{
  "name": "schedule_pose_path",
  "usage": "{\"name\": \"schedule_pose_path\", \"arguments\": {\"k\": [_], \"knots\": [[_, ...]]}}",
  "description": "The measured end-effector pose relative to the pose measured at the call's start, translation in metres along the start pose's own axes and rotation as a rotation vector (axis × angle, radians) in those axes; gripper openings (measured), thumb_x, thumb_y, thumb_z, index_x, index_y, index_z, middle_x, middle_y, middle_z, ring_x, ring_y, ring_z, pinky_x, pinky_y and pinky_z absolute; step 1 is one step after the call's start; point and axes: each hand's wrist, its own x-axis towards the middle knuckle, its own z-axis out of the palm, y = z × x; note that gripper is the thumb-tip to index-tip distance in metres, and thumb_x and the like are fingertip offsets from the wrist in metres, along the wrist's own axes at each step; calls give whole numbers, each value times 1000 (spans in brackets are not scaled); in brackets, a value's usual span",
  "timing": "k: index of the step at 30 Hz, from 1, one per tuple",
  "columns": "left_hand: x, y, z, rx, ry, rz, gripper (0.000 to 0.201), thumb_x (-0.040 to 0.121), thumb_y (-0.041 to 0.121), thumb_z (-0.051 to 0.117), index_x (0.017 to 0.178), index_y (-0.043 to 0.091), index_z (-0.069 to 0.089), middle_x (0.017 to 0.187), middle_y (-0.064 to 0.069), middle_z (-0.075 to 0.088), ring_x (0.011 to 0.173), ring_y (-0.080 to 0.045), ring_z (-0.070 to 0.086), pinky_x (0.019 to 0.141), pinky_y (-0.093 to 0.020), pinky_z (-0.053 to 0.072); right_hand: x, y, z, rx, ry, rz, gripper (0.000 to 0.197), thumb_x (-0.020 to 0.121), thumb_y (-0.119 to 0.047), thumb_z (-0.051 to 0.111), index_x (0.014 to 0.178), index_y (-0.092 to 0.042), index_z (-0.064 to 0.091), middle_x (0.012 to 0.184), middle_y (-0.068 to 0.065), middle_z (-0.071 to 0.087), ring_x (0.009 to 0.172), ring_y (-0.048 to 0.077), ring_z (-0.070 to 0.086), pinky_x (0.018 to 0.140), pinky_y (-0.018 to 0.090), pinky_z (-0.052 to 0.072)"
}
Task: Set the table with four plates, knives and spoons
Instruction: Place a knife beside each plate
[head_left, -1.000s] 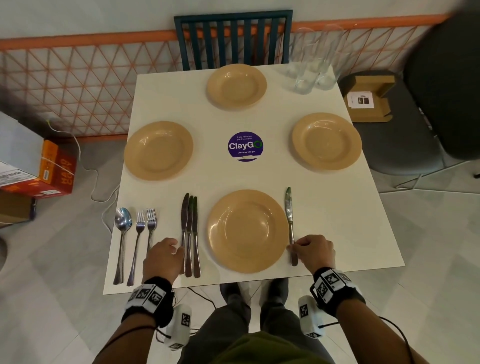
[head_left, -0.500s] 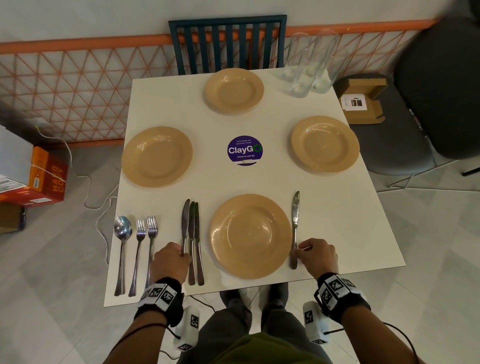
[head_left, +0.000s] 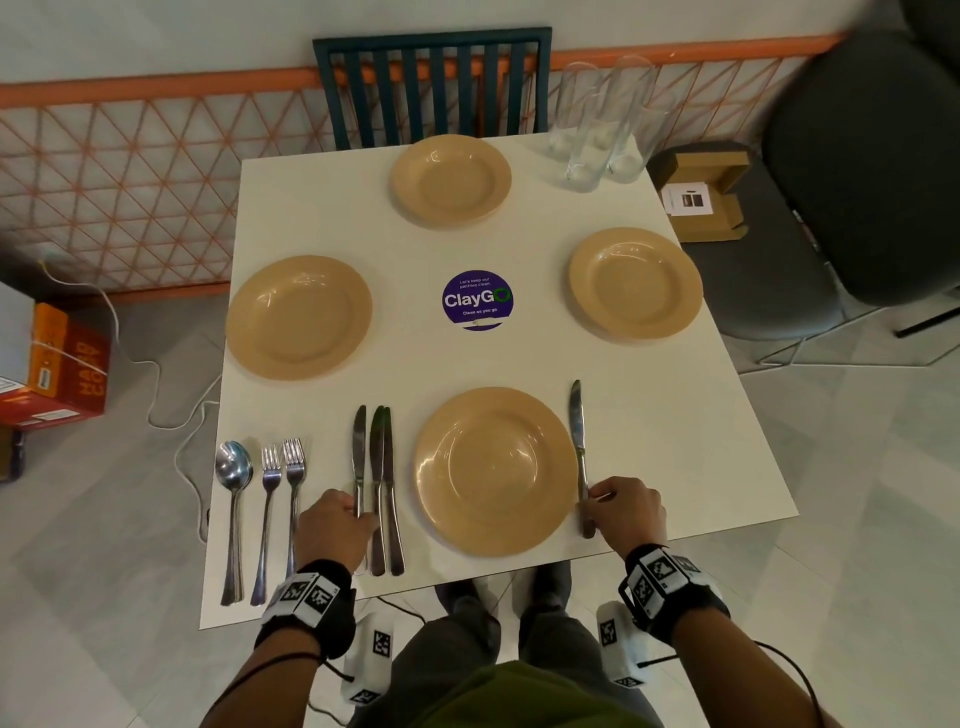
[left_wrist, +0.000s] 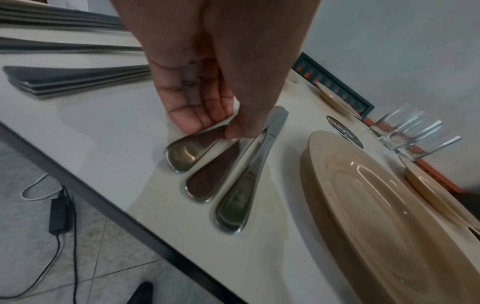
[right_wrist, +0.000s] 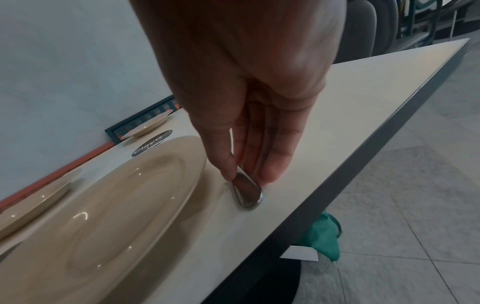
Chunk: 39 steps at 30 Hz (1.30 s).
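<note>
The right hand (head_left: 626, 512) pinches the handle of a steel knife (head_left: 577, 431) between thumb and fingertips (right_wrist: 275, 170); in the head view its knuckles hide the grip, but the right wrist view shows the rounded handle end lying on the tabletop (head_left: 675, 441). That knife lies just right of the near plate (head_left: 494, 470), blade pointing away from the person. The left hand (head_left: 335, 535) pinches the leftmost of three knives (head_left: 377, 467) left of the near plate, thumb and fingers closed on its polished handle, whose end tilts up off the tabletop in the left wrist view; the hand covers much of that handle from above. Further left of the near plate lie two forks (head_left: 283, 467) and a spoon (head_left: 234, 470); whether more spoons sit stacked under it is hard to tell. Three more round, glossy tan plates (head_left: 298, 317) sit left, beyond and right of the near plate.
</note>
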Motion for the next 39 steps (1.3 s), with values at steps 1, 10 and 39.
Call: {"name": "schedule_pose_path", "arguments": {"k": [1, 10, 39], "knots": [[-1, 1, -1, -11, -1, 6, 25, 84, 21, 69, 106, 13, 61, 95, -3, 63, 83, -16, 47, 74, -26, 36, -1, -1, 0, -3, 3, -2, 8, 78, -23, 66, 78, -29, 70, 77, 1, 72, 79, 26, 65, 69, 28, 45], [1, -3, -6, -117, -39, 51, 22, 84, 13, 67, 106, 13, 62, 90, 2, 61, 79, -13, 50, 72, -24, 35, -7, -5, -2, -42, 15, -3, 10, 80, -22, 63, 87, -26, 71, 83, 2, 73, 81, 27, 66, 72, 28, 47], [-63, 157, -15, -939, -487, 411, 19, 91, 13, 66, 106, 1, 65, 93, -15, 74, 91, -28, 72, 84, -36, 58, -33, -79, -59, 258, -177, -690, 12, 94, -18, 65, 103, -16, 72, 75, -6, 71, 69, 7, 66, 69, 17, 50]]}}
